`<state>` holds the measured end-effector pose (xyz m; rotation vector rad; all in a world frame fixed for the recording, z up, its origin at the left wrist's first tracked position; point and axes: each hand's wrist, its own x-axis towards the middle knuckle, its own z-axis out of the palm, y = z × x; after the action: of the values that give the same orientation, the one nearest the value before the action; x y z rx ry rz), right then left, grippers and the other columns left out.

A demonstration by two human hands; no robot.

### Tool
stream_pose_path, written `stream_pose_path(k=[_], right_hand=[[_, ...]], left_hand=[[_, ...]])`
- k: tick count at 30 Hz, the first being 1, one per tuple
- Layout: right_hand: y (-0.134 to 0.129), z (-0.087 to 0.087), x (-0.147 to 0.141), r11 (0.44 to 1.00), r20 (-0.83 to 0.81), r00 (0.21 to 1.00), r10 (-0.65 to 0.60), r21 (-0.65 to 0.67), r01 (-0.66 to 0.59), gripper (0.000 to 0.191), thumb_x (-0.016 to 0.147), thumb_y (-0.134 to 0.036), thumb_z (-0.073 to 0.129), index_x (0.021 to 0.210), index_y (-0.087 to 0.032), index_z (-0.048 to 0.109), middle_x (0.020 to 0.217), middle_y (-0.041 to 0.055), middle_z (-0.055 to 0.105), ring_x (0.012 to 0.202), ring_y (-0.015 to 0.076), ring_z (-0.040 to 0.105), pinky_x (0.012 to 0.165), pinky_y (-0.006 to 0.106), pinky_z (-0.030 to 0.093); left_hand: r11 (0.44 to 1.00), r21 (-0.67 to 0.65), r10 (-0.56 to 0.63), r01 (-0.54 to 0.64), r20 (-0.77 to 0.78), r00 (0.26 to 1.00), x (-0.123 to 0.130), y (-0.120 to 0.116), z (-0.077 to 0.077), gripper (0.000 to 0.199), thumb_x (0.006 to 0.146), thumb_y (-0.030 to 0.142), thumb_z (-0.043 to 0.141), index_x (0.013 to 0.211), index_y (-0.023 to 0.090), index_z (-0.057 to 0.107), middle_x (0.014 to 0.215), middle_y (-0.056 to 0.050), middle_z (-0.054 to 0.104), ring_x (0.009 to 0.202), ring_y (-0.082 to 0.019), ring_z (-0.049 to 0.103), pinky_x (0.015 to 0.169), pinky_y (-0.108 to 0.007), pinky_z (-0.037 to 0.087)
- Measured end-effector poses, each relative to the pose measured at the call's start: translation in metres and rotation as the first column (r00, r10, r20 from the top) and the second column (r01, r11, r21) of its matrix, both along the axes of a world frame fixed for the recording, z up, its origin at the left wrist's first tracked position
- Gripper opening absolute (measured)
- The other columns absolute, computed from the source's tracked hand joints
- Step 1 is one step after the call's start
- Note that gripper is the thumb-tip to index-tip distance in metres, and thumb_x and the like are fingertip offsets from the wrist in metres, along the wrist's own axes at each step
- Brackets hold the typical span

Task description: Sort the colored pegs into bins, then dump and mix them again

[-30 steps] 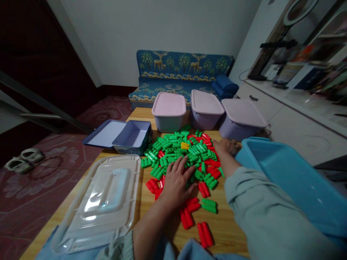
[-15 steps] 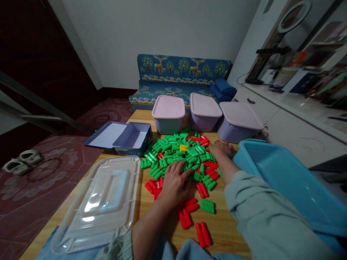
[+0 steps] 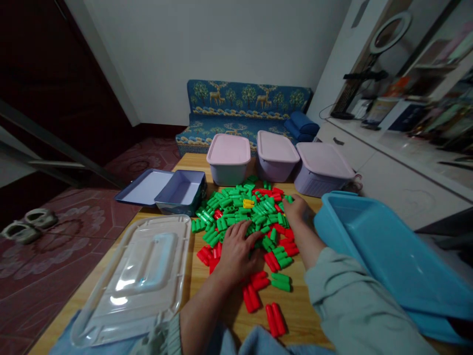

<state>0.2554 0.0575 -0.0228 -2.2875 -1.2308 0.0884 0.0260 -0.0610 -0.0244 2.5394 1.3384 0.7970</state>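
A heap of green paired-tube plastic pieces (image 3: 227, 202) lies on the wooden table, with red pieces (image 3: 251, 298) mixed in and around it. One yellow piece (image 3: 248, 203) sits on top. My left hand (image 3: 238, 246) rests on the near side of the heap, its fingers spread and no piece visibly gripped. At the heap's right edge, my right hand (image 3: 297, 211) is closed with a green piece (image 3: 288, 198) at its fingertips. The underside of each hand is hidden.
Right of my arm stands a blue tub (image 3: 391, 246). A clear plastic lid (image 3: 138, 276) lies at left, below an opened tin box (image 3: 181, 190). Three lidded bins, one pale (image 3: 229, 158) and two purple (image 3: 277, 155), line the back. Beyond is a patterned sofa (image 3: 247, 98).
My right hand has drawn its fingers together and now has a green piece at the fingertips. My left hand has stayed nearly in place. The view has shifted slightly.
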Motion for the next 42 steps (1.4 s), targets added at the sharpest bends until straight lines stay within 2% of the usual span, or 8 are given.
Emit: stream_pose_path(k=[8,17,23,25,28,31,35,42], right_hand=[[-0.011,0.032,-0.056,0.956,-0.145,0.965,0.219,0.232,-0.182,0.024,0.081,-0.037,0.061,0.094,-0.02,0.069,0.091,0.0061,0.072,0.083,0.0202,0.063,0.073,0.027,0.044],[-0.034,0.023,-0.098,0.801,-0.293,0.764,0.575,0.393,-0.452,0.028,0.074,-0.032,0.069,0.099,-0.019,0.066,0.107,0.0083,0.068,0.103,0.022,0.063,0.096,0.036,0.047],[-0.08,0.05,-0.083,0.755,-0.004,0.846,0.533,0.453,-0.474,0.024,0.084,-0.025,0.057,0.105,-0.019,0.068,0.123,0.013,0.06,0.119,0.0256,0.054,0.104,0.042,0.042],[-0.102,0.072,-0.069,0.772,0.191,0.877,0.441,0.417,-0.479,0.028,0.086,-0.023,0.055,0.111,-0.024,0.067,0.133,0.0107,0.054,0.128,0.0273,0.047,0.109,0.046,0.035],[-0.128,0.1,-0.038,0.881,0.367,0.89,0.27,0.28,-0.382,0.038,0.085,-0.022,0.056,0.122,-0.028,0.062,0.146,0.0095,0.044,0.139,0.0316,0.034,0.113,0.054,0.026],[-0.139,0.106,0.0,0.965,0.373,0.9,0.227,0.037,-0.258,0.067,0.075,-0.023,0.066,0.14,-0.026,0.049,0.146,0.0164,0.044,0.13,0.04,0.045,0.102,0.06,0.038],[-0.137,0.09,0.039,0.938,0.32,0.888,0.332,-0.214,-0.273,0.071,0.069,-0.01,0.063,0.136,-0.03,0.055,0.131,0.0132,0.06,0.102,0.0327,0.066,0.085,0.047,0.054],[-0.125,0.094,0.054,0.935,0.376,0.87,0.32,-0.274,-0.225,0.06,0.071,0.003,0.048,0.112,-0.034,0.073,0.139,0.0033,0.057,0.104,0.0292,0.068,0.086,0.043,0.055]], left_hand=[[1.0,-0.002,0.011,-0.011,0.02,1.0,0.0,0.0,-0.003,0.048,0.081,0.03,0.065,0.129,0.026,0.059,0.146,-0.013,0.044,0.134,-0.033,0.041,0.107,-0.053,0.036],[0.996,-0.028,0.086,-0.083,0.17,0.982,0.0,0.0,-0.007,0.081,0.089,0.039,0.057,0.154,0.02,0.013,0.16,-0.018,0.014,0.148,-0.03,0.018,0.115,-0.05,0.03],[0.997,-0.019,0.072,-0.07,0.146,0.987,-0.001,0.001,-0.008,0.079,0.089,0.037,0.057,0.154,0.022,0.016,0.161,-0.017,0.012,0.147,-0.031,0.022,0.114,-0.051,0.032],[0.998,-0.01,0.066,-0.065,0.147,0.987,-0.001,0.0,-0.008,0.077,0.09,0.034,0.056,0.154,0.023,0.016,0.161,-0.017,0.012,0.147,-0.031,0.021,0.114,-0.051,0.032],[0.998,0.004,0.059,-0.06,0.137,0.989,-0.001,0.0,-0.008,0.078,0.088,0.03,0.057,0.154,0.023,0.016,0.16,-0.018,0.014,0.147,-0.032,0.021,0.113,-0.053,0.033],[0.998,0.011,0.066,-0.067,0.12,0.991,-0.001,0.0,-0.008,0.078,0.088,0.028,0.057,0.154,0.022,0.017,0.16,-0.019,0.015,0.147,-0.033,0.022,0.112,-0.053,0.034],[0.996,0.022,0.078,-0.081,0.1,0.992,-0.001,0.0,-0.009,0.074,0.087,0.028,0.058,0.152,0.021,0.022,0.16,-0.019,0.015,0.146,-0.033,0.024,0.112,-0.051,0.035],[0.997,0.024,0.072,-0.075,0.094,0.993,-0.002,0.001,-0.011,0.07,0.088,0.028,0.057,0.15,0.022,0.026,0.16,-0.018,0.015,0.146,-0.034,0.025,0.111,-0.052,0.037]])
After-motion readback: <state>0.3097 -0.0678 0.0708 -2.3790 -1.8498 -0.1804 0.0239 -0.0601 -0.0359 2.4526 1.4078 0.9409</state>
